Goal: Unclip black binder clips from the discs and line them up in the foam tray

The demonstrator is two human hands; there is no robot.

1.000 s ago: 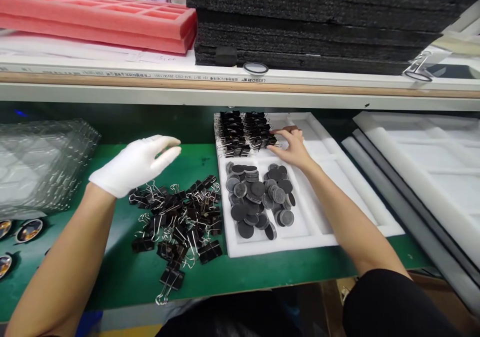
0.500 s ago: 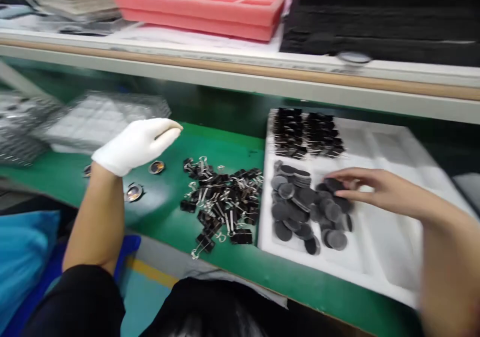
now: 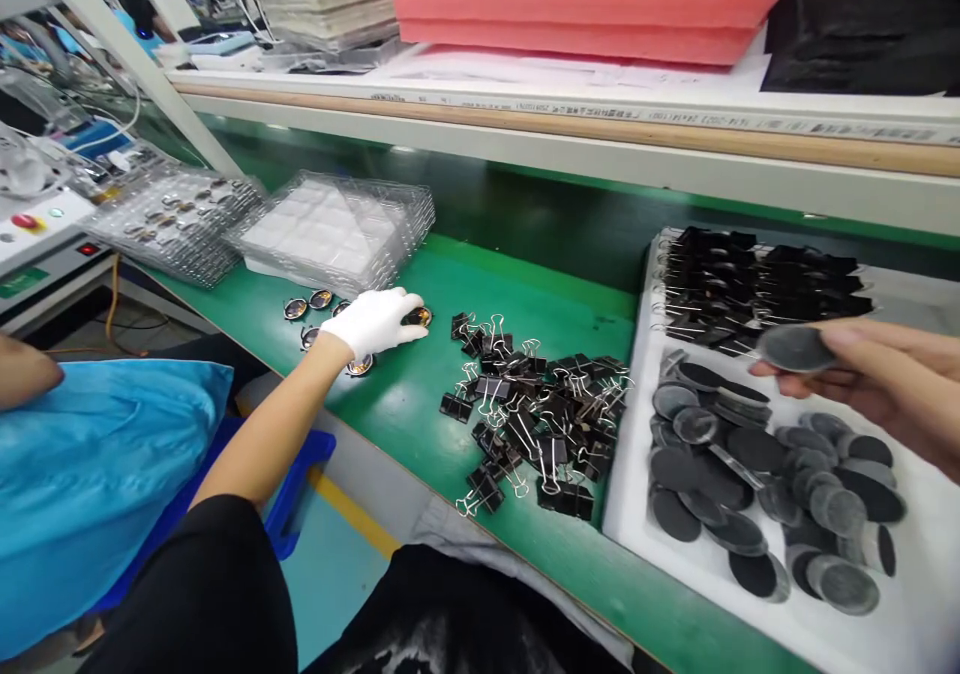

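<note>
My left hand, in a white glove, reaches down to the green table. Its thumb and fingers close around a small round metal-rimmed part with a copper-coloured centre. More such parts lie beside and below the glove, among them one at the left. My bare right hand pinches a dark grey round disc between thumb and fingers. Beneath it, a pile of similar discs lies in the white foam tray. Some of the right hand is beyond the frame's edge.
Black binder clips lie heaped mid-table; others stand in rows in the tray. Clear plastic trays stand at the back left. A shelf carrying pink foam runs overhead. A person's blue sleeve is close at left.
The view has swung left. My left hand has come down onto a round part among several on the table. My right hand has lifted a disc from the pile.
</note>
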